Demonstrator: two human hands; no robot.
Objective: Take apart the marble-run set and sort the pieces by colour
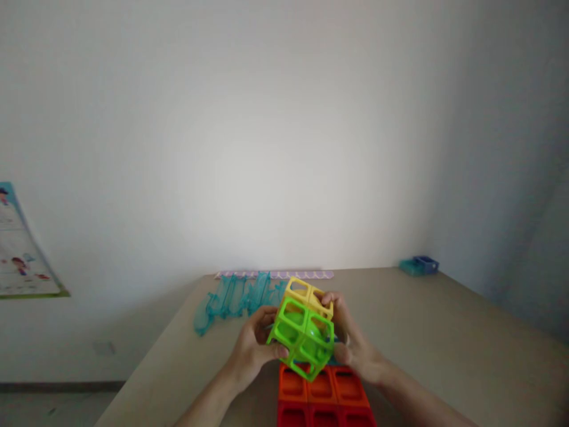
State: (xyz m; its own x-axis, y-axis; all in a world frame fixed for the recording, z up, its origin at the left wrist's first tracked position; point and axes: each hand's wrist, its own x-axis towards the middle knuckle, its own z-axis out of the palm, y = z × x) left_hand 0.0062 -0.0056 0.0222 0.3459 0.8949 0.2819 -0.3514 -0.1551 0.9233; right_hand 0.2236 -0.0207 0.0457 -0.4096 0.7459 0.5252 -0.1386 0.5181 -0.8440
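Between both hands, a green and yellow openwork toy block [306, 335] is held tilted above the table. Its near part is bright green and its far part yellow, with square rounded openings. My left hand [253, 344] grips the left side, thumb on the green front. My right hand [351, 338] grips the right side, with fingers on the yellow part and the thumb low by the green edge. Just below stands a joined set of orange and red blocks [322, 385], its near end cut off by the frame. Something blue shows partly behind the green block.
Clear teal plastic track-like pieces [242, 296] lie at the back left of the table [422, 332]. Behind them runs a purple patterned strip [311, 274] along the wall. A teal and dark blue pair of pieces [418, 265] sits at the far right corner. A poster [26, 255] hangs left.
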